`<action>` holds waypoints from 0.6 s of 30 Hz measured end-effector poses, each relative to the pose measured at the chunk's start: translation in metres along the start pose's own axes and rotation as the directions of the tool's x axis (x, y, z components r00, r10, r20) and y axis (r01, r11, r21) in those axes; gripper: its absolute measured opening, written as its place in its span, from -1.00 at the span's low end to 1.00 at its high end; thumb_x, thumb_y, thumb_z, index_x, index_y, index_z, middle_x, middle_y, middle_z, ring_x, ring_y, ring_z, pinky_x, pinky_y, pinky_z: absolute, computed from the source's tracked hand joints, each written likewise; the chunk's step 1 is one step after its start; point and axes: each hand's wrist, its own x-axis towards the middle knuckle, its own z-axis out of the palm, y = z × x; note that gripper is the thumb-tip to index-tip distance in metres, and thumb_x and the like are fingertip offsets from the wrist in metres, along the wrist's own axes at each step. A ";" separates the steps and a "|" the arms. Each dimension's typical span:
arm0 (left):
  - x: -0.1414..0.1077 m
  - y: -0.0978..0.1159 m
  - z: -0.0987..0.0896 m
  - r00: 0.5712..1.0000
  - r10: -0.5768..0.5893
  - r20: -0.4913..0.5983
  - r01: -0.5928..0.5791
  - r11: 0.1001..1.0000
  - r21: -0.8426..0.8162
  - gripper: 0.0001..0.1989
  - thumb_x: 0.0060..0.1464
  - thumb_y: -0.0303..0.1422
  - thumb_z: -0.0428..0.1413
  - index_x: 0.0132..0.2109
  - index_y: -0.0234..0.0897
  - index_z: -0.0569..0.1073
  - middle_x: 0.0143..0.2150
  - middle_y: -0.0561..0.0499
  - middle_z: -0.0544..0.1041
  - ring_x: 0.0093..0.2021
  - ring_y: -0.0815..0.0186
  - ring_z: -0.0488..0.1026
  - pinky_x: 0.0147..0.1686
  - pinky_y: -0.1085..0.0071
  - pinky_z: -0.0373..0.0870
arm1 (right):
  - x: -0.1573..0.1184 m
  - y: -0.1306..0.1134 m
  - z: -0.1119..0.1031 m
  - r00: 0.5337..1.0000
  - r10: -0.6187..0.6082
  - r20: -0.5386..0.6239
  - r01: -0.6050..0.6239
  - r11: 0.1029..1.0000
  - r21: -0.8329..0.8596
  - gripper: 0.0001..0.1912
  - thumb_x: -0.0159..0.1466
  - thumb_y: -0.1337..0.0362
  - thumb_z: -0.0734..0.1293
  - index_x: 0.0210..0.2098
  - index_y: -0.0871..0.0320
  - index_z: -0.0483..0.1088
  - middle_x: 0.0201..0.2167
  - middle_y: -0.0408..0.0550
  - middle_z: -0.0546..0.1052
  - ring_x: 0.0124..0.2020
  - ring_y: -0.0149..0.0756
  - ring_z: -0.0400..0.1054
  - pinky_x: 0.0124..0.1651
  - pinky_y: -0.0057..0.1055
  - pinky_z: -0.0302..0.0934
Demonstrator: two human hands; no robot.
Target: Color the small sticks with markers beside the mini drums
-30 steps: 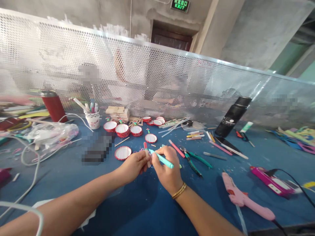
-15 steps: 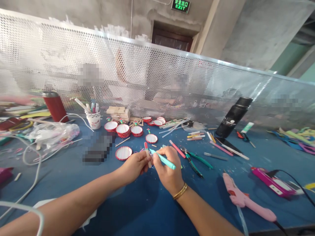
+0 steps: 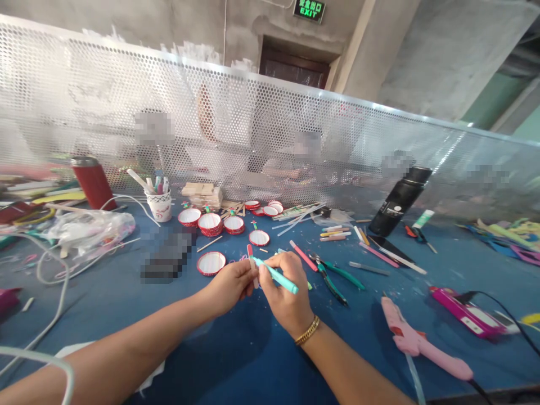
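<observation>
My left hand [image 3: 230,284] pinches a wooden craft stick [image 3: 250,253] whose upper end is coloured red. A turquoise marker [image 3: 282,278] is gripped in my right hand [image 3: 289,292], its tip against or very close to the stick just below the red part. Beyond my left hand lies a round white disc with a red rim [image 3: 211,262]. A similar disc [image 3: 259,238] with a small red and green stick at its top lies farther back. A red marker [image 3: 302,256] and green-handled pliers [image 3: 333,278] are to the right of my hands.
A pink glue gun [image 3: 422,337] and magenta power strip [image 3: 468,315] lie at right. Behind them leans a black bottle [image 3: 399,202]. At left are a paper cup of pens [image 3: 159,205], a red flask [image 3: 93,183] and white cables. A perforated metal screen [image 3: 253,124] borders the table.
The marker tip has come closer to the stick, with my right hand shifting slightly left. My left hand keeps its hold on the stick.
</observation>
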 end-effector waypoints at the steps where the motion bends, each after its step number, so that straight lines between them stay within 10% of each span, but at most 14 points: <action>1: 0.000 -0.001 0.000 1.000 0.001 0.000 -0.001 1.000 -0.002 -0.60 0.12 0.00 -0.09 -0.40 -0.25 0.26 -0.59 0.14 0.26 -0.60 0.46 0.13 -0.59 0.49 0.03 | 0.000 0.000 0.000 1.000 -0.005 0.007 0.005 1.000 -0.001 -0.90 0.25 0.34 0.25 -0.42 0.11 0.29 -0.49 -0.15 0.45 -0.40 -0.32 0.31 -0.15 -0.28 0.16; 18: 0.002 -0.006 -0.002 1.000 0.021 -0.013 -0.021 0.999 0.043 -0.61 0.15 -0.02 -0.12 -0.41 -0.26 0.26 -0.58 0.13 0.26 -0.61 0.46 0.14 -0.59 0.49 0.04 | 0.000 0.001 0.001 1.000 0.009 0.010 -0.009 1.000 -0.012 -0.90 0.25 0.34 0.25 -0.42 0.11 0.28 -0.49 -0.15 0.44 -0.38 -0.30 0.30 -0.12 -0.25 0.15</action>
